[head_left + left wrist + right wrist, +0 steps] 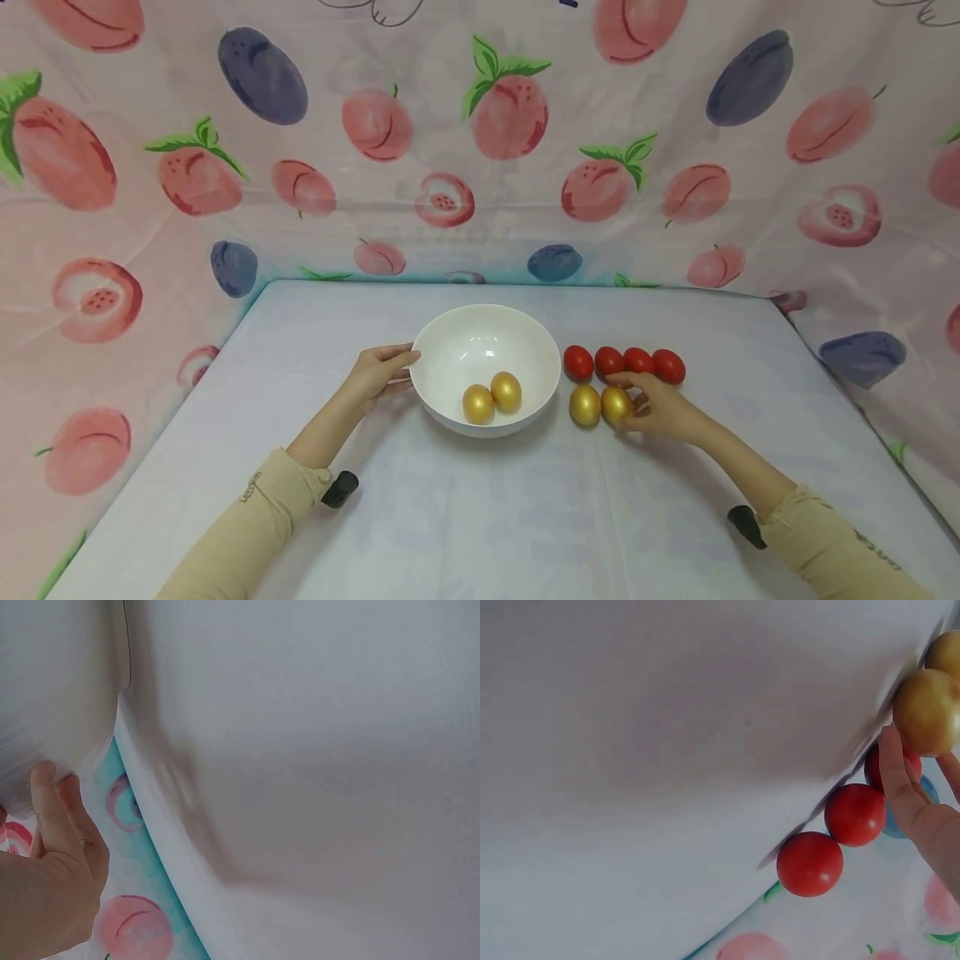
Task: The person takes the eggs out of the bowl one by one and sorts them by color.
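Observation:
A white bowl (442, 342) stands mid-table with two golden eggs (478, 403) inside it. My left hand (378, 372) holds the bowl by its left side, thumb at the rim and the other fingers against the outer wall; the left wrist view has this hand (60, 862) at the bowl's side. To the right of the bowl, two more golden eggs sit side by side on the cloth. Thumb and fingers of my right hand (660, 407) grip the right-hand golden egg (617, 405). The other golden egg (585, 406) is just left of it.
Several red eggs (578, 363) form a row behind the golden pair, close to my right fingers. A white cloth (480, 517) covers the table. Fruit-printed fabric (495, 217) hangs at the back and sides.

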A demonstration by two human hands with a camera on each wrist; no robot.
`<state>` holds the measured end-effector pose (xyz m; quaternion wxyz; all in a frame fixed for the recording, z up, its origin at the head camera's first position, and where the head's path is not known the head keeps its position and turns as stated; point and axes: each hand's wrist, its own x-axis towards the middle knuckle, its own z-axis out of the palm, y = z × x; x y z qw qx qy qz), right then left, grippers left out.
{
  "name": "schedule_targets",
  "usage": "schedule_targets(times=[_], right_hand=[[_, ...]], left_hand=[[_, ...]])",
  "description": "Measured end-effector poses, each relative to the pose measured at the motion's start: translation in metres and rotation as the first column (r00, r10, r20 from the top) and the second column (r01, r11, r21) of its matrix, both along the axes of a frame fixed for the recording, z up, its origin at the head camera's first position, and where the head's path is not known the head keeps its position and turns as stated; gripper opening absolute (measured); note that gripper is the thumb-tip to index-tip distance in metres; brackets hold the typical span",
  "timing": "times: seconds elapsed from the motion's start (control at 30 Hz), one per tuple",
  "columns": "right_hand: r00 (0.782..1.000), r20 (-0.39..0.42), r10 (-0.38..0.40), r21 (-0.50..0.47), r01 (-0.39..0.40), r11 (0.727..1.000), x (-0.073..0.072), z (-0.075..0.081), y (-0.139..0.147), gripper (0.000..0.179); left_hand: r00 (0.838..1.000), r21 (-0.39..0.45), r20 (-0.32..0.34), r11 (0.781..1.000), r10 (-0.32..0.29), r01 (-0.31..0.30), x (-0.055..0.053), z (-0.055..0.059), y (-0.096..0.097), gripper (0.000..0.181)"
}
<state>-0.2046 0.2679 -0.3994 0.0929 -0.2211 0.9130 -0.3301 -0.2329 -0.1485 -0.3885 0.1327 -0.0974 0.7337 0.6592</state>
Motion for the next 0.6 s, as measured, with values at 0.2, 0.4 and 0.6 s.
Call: schedule_targets(times=[0.2,0.4,0.6], right_hand=[[1.0,0.0,-0.011,0.019,0.011,1.0,0.0,0.005,-0.003,0.058],[1.0,-0.017,-0.021,0.041,0.021,0.999,-0.003,0.007,-0.004,0.056],[0.999,-0.006,-0.043,0.067,0.044,0.997,-0.005,0.012,-0.004,0.058]], left_hand=[[1.0,-0.001,0.001,1.0,0.014,-0.014,-0.001,0.001,0.001,0.048],[0.999,-0.028,-0.021,0.999,0.029,-0.03,-0.002,-0.001,0.003,0.046],[0.999,-0.049,-0.014,0.998,0.041,-0.042,0.0,-0.001,0.004,0.045]])
